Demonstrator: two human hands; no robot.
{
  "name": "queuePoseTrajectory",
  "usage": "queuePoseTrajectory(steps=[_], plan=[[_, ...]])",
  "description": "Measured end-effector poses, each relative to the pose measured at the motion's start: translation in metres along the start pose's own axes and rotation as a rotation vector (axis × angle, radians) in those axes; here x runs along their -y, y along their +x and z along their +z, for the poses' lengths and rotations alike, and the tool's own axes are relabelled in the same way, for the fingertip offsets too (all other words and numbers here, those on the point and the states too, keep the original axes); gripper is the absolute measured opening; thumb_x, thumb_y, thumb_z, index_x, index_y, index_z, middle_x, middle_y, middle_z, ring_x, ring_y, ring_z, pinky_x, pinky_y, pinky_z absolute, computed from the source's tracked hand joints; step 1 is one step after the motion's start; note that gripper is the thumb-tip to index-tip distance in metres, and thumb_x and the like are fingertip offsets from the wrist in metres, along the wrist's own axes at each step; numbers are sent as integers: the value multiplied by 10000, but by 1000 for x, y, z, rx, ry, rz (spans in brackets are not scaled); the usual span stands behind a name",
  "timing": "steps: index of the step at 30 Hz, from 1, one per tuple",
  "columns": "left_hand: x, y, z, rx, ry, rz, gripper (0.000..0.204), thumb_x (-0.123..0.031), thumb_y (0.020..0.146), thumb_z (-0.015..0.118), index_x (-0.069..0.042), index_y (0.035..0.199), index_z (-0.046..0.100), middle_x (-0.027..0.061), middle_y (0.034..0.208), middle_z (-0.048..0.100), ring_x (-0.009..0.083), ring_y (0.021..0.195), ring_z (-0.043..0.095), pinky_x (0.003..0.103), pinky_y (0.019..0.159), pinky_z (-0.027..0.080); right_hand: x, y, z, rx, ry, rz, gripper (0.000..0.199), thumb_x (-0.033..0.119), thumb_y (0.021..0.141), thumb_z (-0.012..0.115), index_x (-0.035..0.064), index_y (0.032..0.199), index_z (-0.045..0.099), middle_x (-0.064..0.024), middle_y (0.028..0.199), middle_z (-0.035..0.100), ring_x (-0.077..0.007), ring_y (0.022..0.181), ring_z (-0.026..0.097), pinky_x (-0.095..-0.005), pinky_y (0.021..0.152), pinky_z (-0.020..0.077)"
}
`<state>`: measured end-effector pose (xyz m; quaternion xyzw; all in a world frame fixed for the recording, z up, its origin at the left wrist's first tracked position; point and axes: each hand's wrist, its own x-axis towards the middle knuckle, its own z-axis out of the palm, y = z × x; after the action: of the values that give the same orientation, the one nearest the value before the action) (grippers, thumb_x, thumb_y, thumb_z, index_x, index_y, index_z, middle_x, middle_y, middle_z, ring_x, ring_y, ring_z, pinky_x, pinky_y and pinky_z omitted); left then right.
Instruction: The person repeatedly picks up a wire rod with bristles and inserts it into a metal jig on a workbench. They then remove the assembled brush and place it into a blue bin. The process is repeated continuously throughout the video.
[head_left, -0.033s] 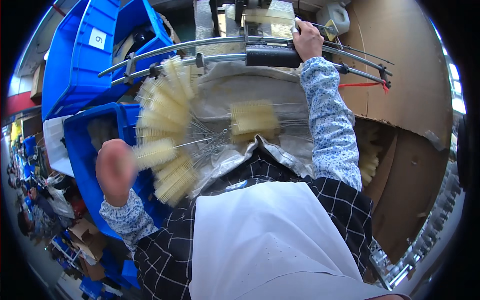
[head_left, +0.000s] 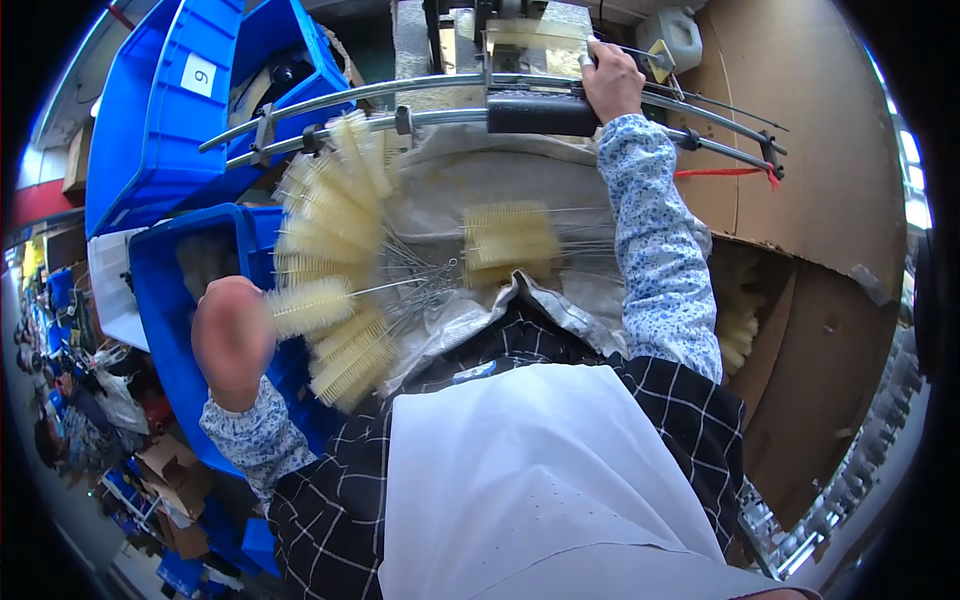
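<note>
My left hand is blurred, and its fingers cannot be made out. It is against the bristle end of a pale yellow wire-handled brush; whether it grips the brush is unclear. That brush lies along a fan of similar brushes, their wire handles pointing inward. Up at the machine, my right hand has its fingers bent together, white wraps on the fingertips. They meet the right end of a pale bristled piece in the machine; what they hold is hidden. More brushes lie stacked on the cloth in front of me.
Two curved metal rails with a black sleeve cross in front of me. Blue bins stand to the left, one blue bin beside my left hand. Cardboard walls the right side; a pale jug stands behind.
</note>
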<state>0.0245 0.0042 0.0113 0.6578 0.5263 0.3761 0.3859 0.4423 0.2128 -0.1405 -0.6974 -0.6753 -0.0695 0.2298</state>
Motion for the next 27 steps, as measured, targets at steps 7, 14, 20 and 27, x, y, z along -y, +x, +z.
queuePoseTrajectory(steps=[7,14,20,27], plan=[[-4,7,4,19,-4,36,260,16,671,492,-45,916,431,106,961,440,144,842,416,266,788,336,78,0,8,129,-27,83,240,178,745,546,94,966,587,-70,969,588,-255,935,542,-428,796,396],[-6,20,16,43,-57,107,272,23,662,521,-45,911,437,116,954,454,134,813,433,254,749,358,73,0,7,111,-43,21,241,158,746,540,93,973,586,-60,967,587,-242,919,546,-423,792,399],[0,14,4,-84,-112,104,281,19,668,530,-51,923,434,115,947,451,121,769,426,237,705,365,2,1,-7,76,-64,-7,224,152,745,545,101,958,591,-69,931,593,-251,883,566,-409,750,440],[3,21,12,-123,-221,93,287,-25,722,506,-18,996,421,109,948,438,142,829,438,252,758,368,-113,36,-17,297,280,45,289,223,808,531,108,1071,566,-121,939,608,-245,876,579,-329,777,442]])
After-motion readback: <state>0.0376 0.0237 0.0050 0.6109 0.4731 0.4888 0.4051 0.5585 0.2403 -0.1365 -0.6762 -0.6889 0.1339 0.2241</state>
